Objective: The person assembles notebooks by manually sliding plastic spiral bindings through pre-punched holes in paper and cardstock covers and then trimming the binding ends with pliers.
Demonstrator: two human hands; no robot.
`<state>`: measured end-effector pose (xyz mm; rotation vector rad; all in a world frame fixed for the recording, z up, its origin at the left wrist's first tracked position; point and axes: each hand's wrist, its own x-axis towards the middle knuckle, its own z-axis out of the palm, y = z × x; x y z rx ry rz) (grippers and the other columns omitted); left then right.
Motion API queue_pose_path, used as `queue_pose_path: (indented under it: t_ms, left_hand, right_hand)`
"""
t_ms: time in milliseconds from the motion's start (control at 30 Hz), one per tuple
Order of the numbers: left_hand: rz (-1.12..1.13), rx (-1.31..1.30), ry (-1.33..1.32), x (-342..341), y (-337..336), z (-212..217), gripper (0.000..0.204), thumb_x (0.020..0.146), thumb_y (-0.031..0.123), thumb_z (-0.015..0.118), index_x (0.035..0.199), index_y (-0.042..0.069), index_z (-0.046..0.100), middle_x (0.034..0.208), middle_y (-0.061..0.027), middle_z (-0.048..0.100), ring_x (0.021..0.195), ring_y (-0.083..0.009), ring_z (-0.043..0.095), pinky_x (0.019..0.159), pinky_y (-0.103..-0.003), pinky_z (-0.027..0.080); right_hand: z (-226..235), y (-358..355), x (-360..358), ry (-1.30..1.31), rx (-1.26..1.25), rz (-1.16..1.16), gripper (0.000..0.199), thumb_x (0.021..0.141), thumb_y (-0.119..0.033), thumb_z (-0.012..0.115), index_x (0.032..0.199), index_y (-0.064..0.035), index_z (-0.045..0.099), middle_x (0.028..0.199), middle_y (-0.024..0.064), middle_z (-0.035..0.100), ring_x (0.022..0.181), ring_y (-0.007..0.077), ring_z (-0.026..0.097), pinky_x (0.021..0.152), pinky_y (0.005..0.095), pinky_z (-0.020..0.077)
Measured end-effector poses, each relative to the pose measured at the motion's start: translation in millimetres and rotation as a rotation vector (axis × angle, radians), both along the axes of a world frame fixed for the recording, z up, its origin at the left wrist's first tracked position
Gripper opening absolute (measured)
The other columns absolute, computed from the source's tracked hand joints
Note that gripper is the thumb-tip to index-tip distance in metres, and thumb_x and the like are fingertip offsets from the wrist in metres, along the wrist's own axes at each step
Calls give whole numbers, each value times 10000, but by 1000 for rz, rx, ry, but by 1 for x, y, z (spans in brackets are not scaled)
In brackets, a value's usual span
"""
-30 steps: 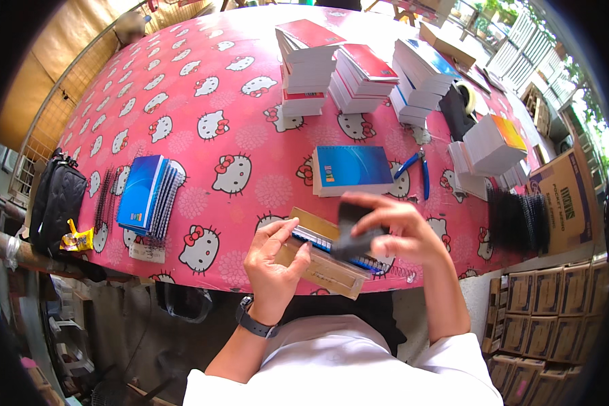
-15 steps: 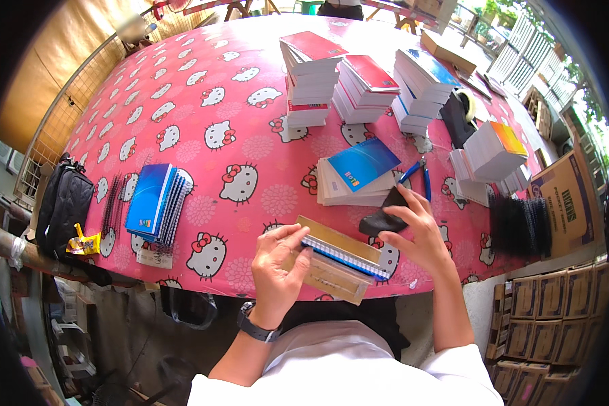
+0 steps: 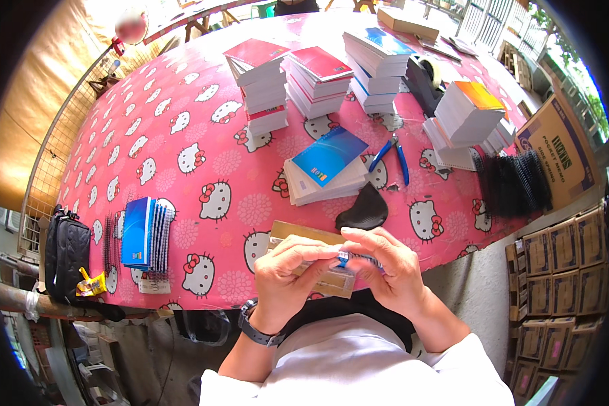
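My left hand [image 3: 289, 272] and my right hand [image 3: 390, 276] meet at the table's near edge, both closed on a small blue notebook [image 3: 344, 259]. Fingers and thumbs pinch it from either side and hide most of it; a dark coil shows along its edge by the right fingers. Beneath my hands lies a brown wooden board [image 3: 287, 233], partly covered by them. Just beyond my right hand rests a black curved piece [image 3: 364, 208], its kind unclear. Farther off are blue-handled cutting pliers [image 3: 400, 164], next to a pile of unbound pages topped by a blue cover [image 3: 330, 157].
Stacks of red-covered [image 3: 256, 53], blue-covered [image 3: 379, 44] and orange-covered notebooks [image 3: 477, 98] stand at the back and right. Black coils [image 3: 517, 183] lie by a cardboard box [image 3: 555, 145]. Bound blue notebooks [image 3: 137, 233] and a black bag [image 3: 69, 250] sit at left.
My right hand has moved from beside the black curved piece to the notebook, and now grips it together with my left. The whole view has shifted slightly.
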<state>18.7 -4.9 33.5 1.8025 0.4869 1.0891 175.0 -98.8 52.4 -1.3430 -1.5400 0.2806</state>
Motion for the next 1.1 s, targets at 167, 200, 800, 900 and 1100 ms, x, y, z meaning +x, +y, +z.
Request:
queue_pose_path:
  t_ms: [167, 200, 800, 900, 1100]
  left_hand:
    - [11, 53, -16, 2, -2, 0, 175, 723, -18, 765, 878, 54, 727, 849, -68, 705, 772, -170, 666, 670, -271, 525]
    - [11, 53, -15, 4, -2, 0, 173, 722, -19, 765, 875, 51, 726, 848, -68, 705, 773, -171, 664, 672, -272, 525]
    - [112, 9, 88, -3, -16, -12, 211, 893, 183, 669, 1025, 33, 601, 920, -78, 642, 841, -163, 628, 739, -305, 497]
    - [522, 102, -46, -45, 30, -1, 261, 953, 196, 559, 1161, 40, 563, 1053, -133, 592, 944, -213, 580, 825, -351, 464]
    - [850, 502, 338, -186, 157, 91, 233, 955, 172, 454, 835, 5, 563, 662, -120, 516, 591, -235, 507, 584, -379, 404]
  right_hand:
    - [-7, -2, -1, 67, 34, -33, 280, 755, -37, 751, 1015, -39, 646, 895, 92, 643, 804, 256, 611, 698, 339, 505]
    - [-7, -2, 0, 36, 46, -38, 276, 754, -43, 755, 1007, -39, 643, 891, 91, 641, 798, 257, 607, 685, 339, 503]
    - [7, 8, -6, -237, -59, 68, 344, 895, -306, 631, 1054, -8, 567, 956, 149, 598, 873, 314, 569, 770, 384, 467]
    - [11, 13, 14, -55, 110, -81, 618, 890, -502, 597, 1260, -17, 498, 1216, 136, 560, 1133, 269, 522, 950, 405, 414]
    - [-23, -14, 100, -164, -311, -214, 586, 810, -417, 715, 1241, -55, 550, 1333, 142, 491, 1228, 269, 471, 995, 410, 392]
